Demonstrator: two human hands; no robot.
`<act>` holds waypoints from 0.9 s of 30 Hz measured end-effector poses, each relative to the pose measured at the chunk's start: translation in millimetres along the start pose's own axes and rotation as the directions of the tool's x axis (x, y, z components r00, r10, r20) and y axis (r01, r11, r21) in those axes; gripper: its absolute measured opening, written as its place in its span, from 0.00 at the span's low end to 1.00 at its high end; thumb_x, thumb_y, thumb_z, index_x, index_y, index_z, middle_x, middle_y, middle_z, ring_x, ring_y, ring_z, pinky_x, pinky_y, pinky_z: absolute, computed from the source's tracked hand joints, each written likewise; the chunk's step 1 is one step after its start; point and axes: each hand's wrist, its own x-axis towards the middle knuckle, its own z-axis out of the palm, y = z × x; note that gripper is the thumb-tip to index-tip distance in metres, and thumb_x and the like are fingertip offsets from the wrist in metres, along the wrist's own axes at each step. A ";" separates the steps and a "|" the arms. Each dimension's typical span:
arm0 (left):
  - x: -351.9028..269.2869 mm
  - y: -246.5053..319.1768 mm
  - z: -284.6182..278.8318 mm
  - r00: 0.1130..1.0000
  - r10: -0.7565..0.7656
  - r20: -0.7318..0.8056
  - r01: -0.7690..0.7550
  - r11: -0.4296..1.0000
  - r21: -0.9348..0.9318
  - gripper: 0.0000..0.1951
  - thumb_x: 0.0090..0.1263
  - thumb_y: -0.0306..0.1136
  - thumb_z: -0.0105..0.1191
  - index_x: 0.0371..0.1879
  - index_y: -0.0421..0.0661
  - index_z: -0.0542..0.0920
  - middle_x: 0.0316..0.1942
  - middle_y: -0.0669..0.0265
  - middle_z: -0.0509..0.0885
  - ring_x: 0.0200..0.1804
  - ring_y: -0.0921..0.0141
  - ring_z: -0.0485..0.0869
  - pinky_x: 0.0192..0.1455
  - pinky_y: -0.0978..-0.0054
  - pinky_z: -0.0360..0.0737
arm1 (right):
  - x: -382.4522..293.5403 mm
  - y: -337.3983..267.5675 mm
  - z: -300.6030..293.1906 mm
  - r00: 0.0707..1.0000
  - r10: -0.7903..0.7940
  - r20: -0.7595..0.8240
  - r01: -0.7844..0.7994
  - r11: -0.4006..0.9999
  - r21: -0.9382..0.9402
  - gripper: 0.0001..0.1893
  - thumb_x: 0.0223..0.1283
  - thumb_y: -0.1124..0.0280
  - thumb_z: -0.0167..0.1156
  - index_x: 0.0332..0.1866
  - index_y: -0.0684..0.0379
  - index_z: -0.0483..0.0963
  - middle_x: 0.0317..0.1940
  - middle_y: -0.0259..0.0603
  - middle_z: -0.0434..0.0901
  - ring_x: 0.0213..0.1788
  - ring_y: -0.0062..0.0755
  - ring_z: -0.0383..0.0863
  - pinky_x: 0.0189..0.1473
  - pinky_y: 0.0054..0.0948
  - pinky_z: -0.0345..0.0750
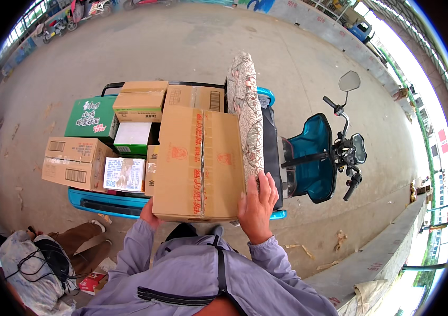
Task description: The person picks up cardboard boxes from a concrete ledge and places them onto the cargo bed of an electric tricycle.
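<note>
A large taped cardboard box (220, 158) bearing red print lies at the right end of the load on a blue electric cargo tricycle (109, 207). My left hand (151, 215) holds the box at its near left corner, with the fingers partly hidden beneath it. My right hand (257, 209) presses against its near right corner; the thumb lies along the box edge, and the fingers reach up beside a patterned seat-back cushion (243, 91). Left of the large box stands a small white printed box (124, 173), with a narrow cardboard box (151, 170) between them.
More cargo includes a green carton (91, 116), a white-topped green box (133, 134) and brown cartons (77, 162). Handlebars (342, 146) are at right. A person in brown trousers (85, 241) is at lower left, beside a bundle (30, 268). A concrete ledge (382, 252) runs along the lower right.
</note>
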 end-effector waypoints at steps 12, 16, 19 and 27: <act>-9.7 0.7 73.0 0.985 0.156 0.072 -0.148 0.984 -0.104 0.22 0.79 0.44 0.47 0.63 0.42 0.77 0.54 0.62 0.86 0.54 0.66 0.87 0.56 0.66 0.86 | -6.6 -32.1 -2.1 0.985 -0.163 0.065 0.146 0.966 0.213 0.16 0.59 0.68 0.65 0.50 0.65 0.79 0.55 0.47 0.80 0.66 0.51 0.74 0.73 0.52 0.62; -24.7 4.0 70.5 0.988 0.111 0.107 -0.092 0.980 -0.174 0.23 0.80 0.45 0.45 0.63 0.41 0.76 0.56 0.59 0.85 0.55 0.64 0.86 0.57 0.65 0.86 | -6.8 -31.8 -6.7 0.976 -0.209 0.064 0.184 0.942 0.280 0.16 0.59 0.68 0.66 0.49 0.66 0.79 0.54 0.49 0.80 0.63 0.53 0.78 0.67 0.50 0.69; -22.9 11.6 64.7 0.971 0.119 0.206 -0.068 0.968 -0.240 0.24 0.81 0.46 0.43 0.65 0.41 0.75 0.57 0.58 0.84 0.56 0.62 0.85 0.58 0.63 0.85 | -6.0 -34.7 -11.1 0.976 -0.211 0.047 0.185 0.928 0.324 0.17 0.58 0.68 0.67 0.48 0.66 0.78 0.55 0.50 0.80 0.62 0.54 0.78 0.64 0.51 0.72; 70.8 66.5 59.7 0.921 0.306 0.241 -0.268 0.947 -0.179 0.26 0.83 0.49 0.40 0.70 0.44 0.72 0.60 0.57 0.82 0.60 0.61 0.83 0.65 0.59 0.81 | 68.2 -47.6 21.1 0.976 -0.218 0.002 0.205 0.923 0.326 0.18 0.58 0.67 0.69 0.49 0.67 0.78 0.55 0.51 0.79 0.62 0.55 0.76 0.63 0.48 0.72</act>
